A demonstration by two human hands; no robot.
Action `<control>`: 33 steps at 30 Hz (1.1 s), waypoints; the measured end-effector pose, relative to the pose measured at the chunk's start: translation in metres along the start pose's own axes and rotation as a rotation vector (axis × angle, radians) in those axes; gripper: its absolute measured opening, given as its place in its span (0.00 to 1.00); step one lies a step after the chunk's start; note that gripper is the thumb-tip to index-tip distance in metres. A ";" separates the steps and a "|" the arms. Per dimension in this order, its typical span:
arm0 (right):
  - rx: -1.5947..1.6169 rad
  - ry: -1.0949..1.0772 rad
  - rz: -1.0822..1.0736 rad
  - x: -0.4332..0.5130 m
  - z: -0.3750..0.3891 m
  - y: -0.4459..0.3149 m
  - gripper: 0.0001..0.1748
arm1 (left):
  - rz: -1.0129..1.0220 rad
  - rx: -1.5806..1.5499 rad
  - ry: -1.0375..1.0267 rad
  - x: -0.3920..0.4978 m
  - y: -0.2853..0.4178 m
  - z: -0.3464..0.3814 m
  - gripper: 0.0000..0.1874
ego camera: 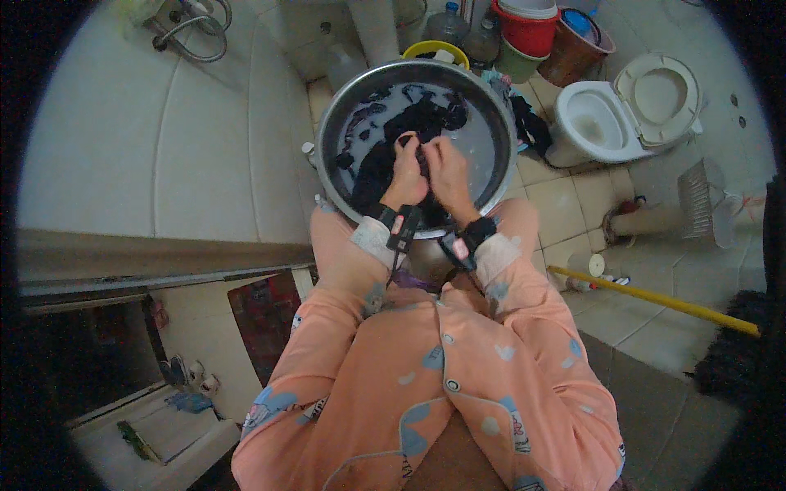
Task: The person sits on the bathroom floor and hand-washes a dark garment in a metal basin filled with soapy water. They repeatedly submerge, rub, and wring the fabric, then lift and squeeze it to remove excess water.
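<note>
A large round metal basin (509, 132) stands in front of me, between my knees, holding greyish water. Dark wet fabric (377, 172) lies in it, partly under the surface and partly bunched above. My left hand (408, 169) grips a fold of this cloth near the basin's middle. Close beside it, my right hand (447, 169) pinches the same dark cloth, its fingertips nearly meeting the left ones. Both wrists wear black straps with small devices. How the cloth runs beneath the fingers is hidden.
A yellow basin (463, 52) stands just behind the metal one. Stacked buckets (528, 30) and a large plastic bottle (446, 24) are at the back. More clothes (531, 126) lie on the floor, right, by a white toilet (592, 123). A yellow pole (657, 301) slants at right.
</note>
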State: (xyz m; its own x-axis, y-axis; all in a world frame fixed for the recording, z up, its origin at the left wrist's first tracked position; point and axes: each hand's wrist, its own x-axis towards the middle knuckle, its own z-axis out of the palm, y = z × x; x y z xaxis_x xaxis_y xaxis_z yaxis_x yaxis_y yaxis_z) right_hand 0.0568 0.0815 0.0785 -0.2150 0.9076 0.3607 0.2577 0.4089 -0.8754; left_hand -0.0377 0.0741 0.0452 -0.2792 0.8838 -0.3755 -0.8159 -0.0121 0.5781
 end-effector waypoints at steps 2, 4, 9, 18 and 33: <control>-0.056 -0.048 -0.068 -0.015 0.007 -0.005 0.12 | 0.107 0.193 0.083 0.001 0.003 -0.006 0.14; -0.141 -0.052 -0.044 -0.016 0.012 -0.002 0.13 | -0.023 0.124 0.060 0.002 0.000 -0.011 0.18; -0.337 0.105 0.142 0.024 0.004 0.018 0.14 | -0.216 0.078 0.022 0.006 -0.013 -0.013 0.24; -0.097 -0.023 -0.026 -0.016 0.018 0.002 0.16 | -0.013 0.292 -0.037 0.013 -0.007 -0.027 0.23; -0.157 -0.009 0.061 -0.011 0.016 0.014 0.14 | -0.262 0.081 0.118 0.018 -0.018 -0.037 0.25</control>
State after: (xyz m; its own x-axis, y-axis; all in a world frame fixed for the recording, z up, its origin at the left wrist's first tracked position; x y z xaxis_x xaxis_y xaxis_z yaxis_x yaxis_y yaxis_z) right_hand 0.0477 0.0755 0.0572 -0.2023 0.9306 0.3051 0.4140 0.3636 -0.8345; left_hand -0.0466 0.0729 0.0010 -0.1249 0.7915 -0.5983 -0.8259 0.2512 0.5048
